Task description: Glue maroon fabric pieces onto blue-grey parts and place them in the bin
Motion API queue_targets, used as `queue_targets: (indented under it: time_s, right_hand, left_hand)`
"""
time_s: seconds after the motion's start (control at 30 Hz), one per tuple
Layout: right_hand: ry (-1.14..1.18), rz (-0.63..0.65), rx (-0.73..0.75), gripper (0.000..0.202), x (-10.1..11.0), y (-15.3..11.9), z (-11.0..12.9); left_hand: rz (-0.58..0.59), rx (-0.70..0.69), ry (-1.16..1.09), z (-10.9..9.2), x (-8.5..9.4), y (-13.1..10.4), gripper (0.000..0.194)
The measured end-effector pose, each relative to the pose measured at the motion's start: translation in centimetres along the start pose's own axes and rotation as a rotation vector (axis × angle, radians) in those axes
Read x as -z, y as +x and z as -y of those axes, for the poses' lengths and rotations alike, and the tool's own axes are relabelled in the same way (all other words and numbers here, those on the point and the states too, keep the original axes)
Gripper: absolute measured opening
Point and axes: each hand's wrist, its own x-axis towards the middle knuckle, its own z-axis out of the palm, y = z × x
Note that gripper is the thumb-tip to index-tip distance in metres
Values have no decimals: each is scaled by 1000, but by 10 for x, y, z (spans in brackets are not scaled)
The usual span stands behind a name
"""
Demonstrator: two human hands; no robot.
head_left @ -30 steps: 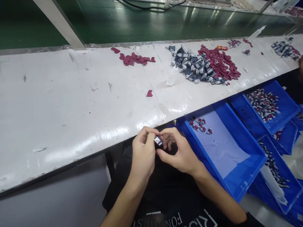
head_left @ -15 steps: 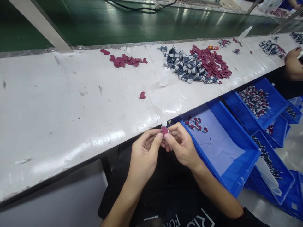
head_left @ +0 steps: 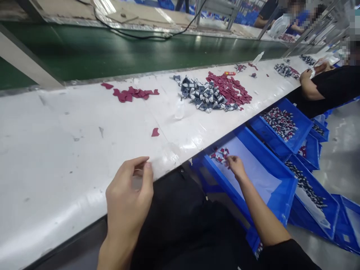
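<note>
My left hand [head_left: 131, 191] is over the table's front edge, thumb and fingers curved and apart, with nothing between them. My right hand [head_left: 235, 167] is in the blue bin [head_left: 284, 187], its fingers closed beside a few maroon-and-grey assembled pieces [head_left: 221, 154]; whatever they hold is too small to make out. A single maroon piece [head_left: 155, 132] lies on the white table [head_left: 70, 157], beyond my left hand. Farther back are a small group of maroon pieces [head_left: 132, 93], a heap of grey-and-white parts [head_left: 201, 93] and a maroon heap [head_left: 232, 88].
A clear bottle [head_left: 179, 111] stands before the grey heap. More blue bins [head_left: 302, 129] with parts are stacked at the right. Another person's arm [head_left: 309, 87] rests at the table's far right. A metal post [head_left: 28, 56] rises at the back left.
My hands have parted. The left moved left over the table and opened; the right moved into the blue bin. The maroon-and-grey piece they held together is no longer between them. The view has shifted.
</note>
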Motion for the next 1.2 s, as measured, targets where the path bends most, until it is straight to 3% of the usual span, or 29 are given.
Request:
queue_targets:
  time_s: [0.17,0.27,0.33,0.47,0.63,0.73,0.83,1.0,1.1,1.2]
  right_hand:
    - [-232,76,-96,42,-4,17,-33]
    - [-321,57,-25,41,6,16,-31]
    - [-354,-2,59,35,15,14,-17]
    - [-318,-142,365,30,20,7,43]
    - [-250,-219,782,39,-16,15,150]
    - [-285,-240,871,45,-49,37,200]
    - [-344,-261,882,42,-72,58,229]
    - [-374,-240,943,24,-76,56,234]
    - [-347,-187,1020,29,-71,26,214]
    - [-337,-18,1113,28,-80,-18,181]
  left_hand:
    - [-65,-235,154,24,-7,17,20]
    - [-112,-374,210,31,-16,17,15]
    - [-147,-430,255,33,-20,17,13]
    - [-185,-510,413,35,-26,18,14]
    - [-201,-601,511,33,-26,20,16]
    - [-223,-658,524,30,-23,20,16]
    - [-226,-677,535,28,-21,19,15]
    - [-228,-659,531,27,-21,15,15]
    - [-226,-637,515,27,-21,13,16]
    - [-206,-595,460,26,-21,12,17]
